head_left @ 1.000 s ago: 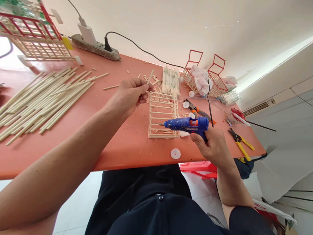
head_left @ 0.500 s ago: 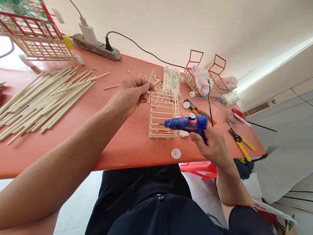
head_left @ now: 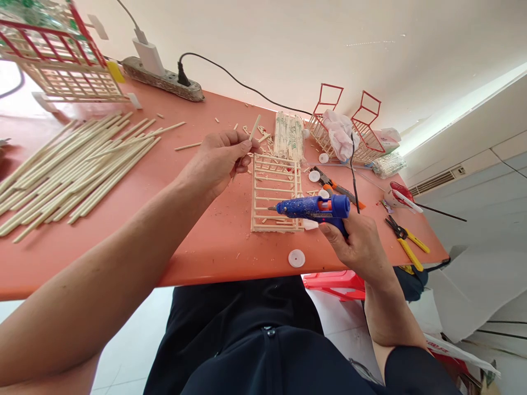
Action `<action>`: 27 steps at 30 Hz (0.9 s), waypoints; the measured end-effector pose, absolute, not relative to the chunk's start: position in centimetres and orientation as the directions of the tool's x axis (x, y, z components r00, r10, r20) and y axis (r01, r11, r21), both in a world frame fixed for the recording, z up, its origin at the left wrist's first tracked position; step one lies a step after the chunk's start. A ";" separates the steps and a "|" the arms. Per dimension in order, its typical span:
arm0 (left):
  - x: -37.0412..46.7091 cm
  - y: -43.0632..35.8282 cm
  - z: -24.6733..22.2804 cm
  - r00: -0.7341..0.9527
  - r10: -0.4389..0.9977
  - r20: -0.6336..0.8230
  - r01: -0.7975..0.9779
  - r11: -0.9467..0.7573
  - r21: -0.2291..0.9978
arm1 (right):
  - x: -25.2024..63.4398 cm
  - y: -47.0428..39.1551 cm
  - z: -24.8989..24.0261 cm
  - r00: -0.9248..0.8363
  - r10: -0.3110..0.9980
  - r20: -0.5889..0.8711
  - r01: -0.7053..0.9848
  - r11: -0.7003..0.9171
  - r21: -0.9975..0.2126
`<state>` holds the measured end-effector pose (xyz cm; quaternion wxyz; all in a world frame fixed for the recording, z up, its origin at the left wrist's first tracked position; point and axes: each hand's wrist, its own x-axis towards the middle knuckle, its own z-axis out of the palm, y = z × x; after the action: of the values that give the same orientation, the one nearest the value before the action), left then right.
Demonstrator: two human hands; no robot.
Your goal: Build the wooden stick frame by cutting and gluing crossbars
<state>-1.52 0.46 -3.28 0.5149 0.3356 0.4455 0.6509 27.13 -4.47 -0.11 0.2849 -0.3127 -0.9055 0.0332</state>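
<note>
Center of frame: left hand (head_left: 224,159) pinching 1 wooden stick (head_left: 254,127), right hand (head_left: 364,247) gripping blue glue gun (head_left: 302,207) over slatted frame (head_left: 253,192) — apparently gluing stage, any join needing steady alignment.

Craft workspace: glue gun (head_left: 315,207), pliers (head_left: 405,241), sticks (head_left: 78,170) on table (head_left: 214,241).

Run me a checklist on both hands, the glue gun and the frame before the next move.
1. Stick in left hand: ok, pinched in the fingers.
2. Glue gun in right hand: ok.
3. Nozzle away from left hand: ok, visible gap.
4. Frame free of loose bits: not ok, short pieces show within its outline.
5. Glue gun hot: cannot tell.
</note>
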 end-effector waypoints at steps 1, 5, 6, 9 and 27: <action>-1.5 0.5 -3.3 -0.243 0.970 -0.022 -0.372 -0.073 0.925 | 27.1 -4.5 -0.1 -0.643 0.582 0.498 0.545 0.804 -0.237; -1.5 0.5 -3.2 -0.245 0.969 -0.031 -0.373 -0.064 0.926 | 27.0 -4.4 -0.1 -0.645 0.579 0.498 0.544 0.806 -0.234; -1.5 0.5 -3.1 -0.247 0.968 -0.033 -0.371 -0.063 0.927 | 27.0 -4.4 -0.1 -0.646 0.579 0.498 0.543 0.807 -0.233; -1.5 0.5 -3.1 -0.250 0.968 -0.032 -0.364 -0.063 0.929 | 27.0 -4.5 -0.1 -0.652 0.574 0.495 0.538 0.810 -0.233; -1.5 0.4 -3.3 -0.249 0.968 -0.016 -0.356 -0.076 0.931 | 27.9 -5.0 0.4 -0.640 0.654 0.404 0.571 0.756 -0.320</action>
<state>-1.51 0.42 -3.33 0.5095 0.3406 0.4497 0.6498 27.93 -4.98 0.42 0.2547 -0.3395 -0.9018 0.0817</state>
